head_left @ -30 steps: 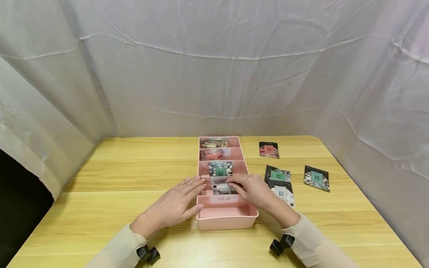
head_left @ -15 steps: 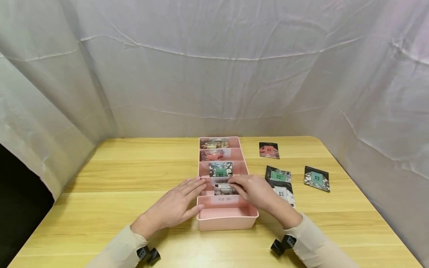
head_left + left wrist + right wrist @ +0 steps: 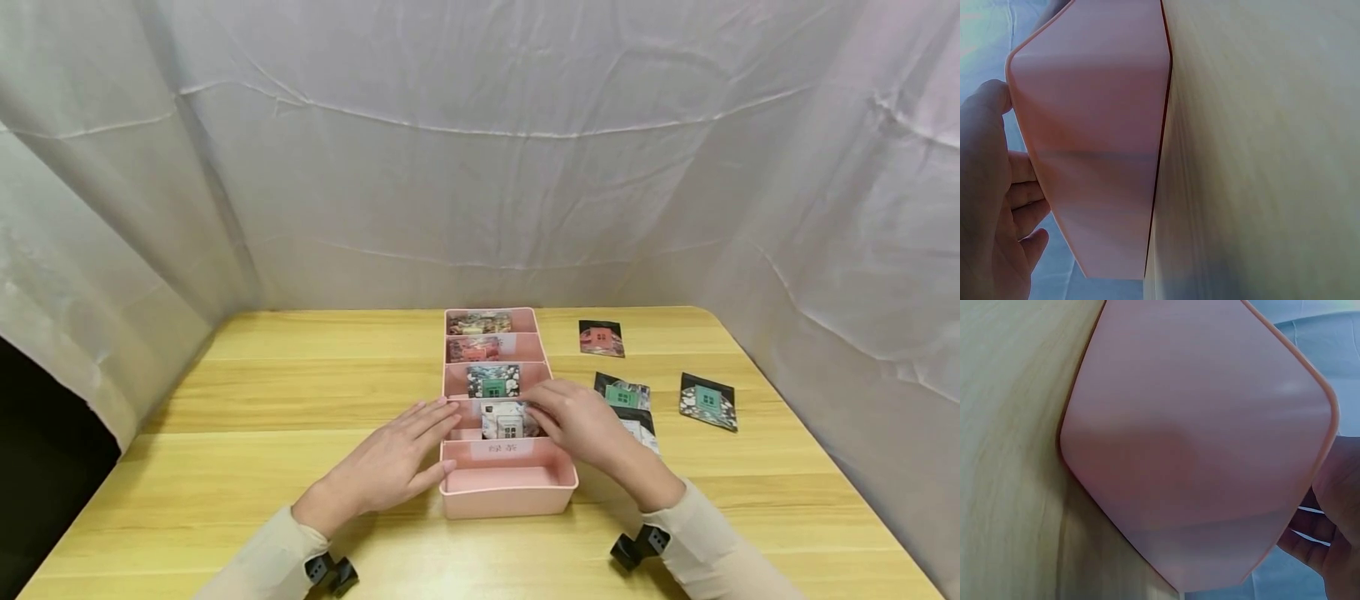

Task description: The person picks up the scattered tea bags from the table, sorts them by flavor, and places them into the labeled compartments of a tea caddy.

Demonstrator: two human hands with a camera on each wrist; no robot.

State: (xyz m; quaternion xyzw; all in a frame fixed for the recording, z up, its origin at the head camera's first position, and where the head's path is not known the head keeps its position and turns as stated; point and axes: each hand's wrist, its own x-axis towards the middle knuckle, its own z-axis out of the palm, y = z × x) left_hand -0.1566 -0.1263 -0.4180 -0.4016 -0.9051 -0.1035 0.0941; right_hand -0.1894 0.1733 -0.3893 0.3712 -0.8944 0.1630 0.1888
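A long pink divided box (image 3: 510, 500) stands lengthwise in the middle of the table in the head view. My right hand (image 3: 581, 421) reaches over its right side, thumb and fingers pinching the right edge of a white tea sachet (image 3: 501, 421). The sachet stands in the second compartment from the front, its label facing me. My left hand (image 3: 390, 458) lies along the box's left rim with fingers extended. In the left wrist view, the thumb and fingers of the left hand (image 3: 988, 181) touch the rim. The box wall hides the sachet in both wrist views.
Behind it, the box holds a green-labelled sachet (image 3: 492, 381), a red one (image 3: 474, 348) and a brownish one (image 3: 480, 322). Right of the box lie a red sachet (image 3: 601, 337), a green-labelled sachet (image 3: 628, 394) overlapped by a white-labelled one (image 3: 637, 427), and a teal-labelled sachet (image 3: 708, 402).
The white sachet has tipped upright in its compartment, so its label now shows. My right hand has shifted slightly right and away from me; the left hand has stayed put.
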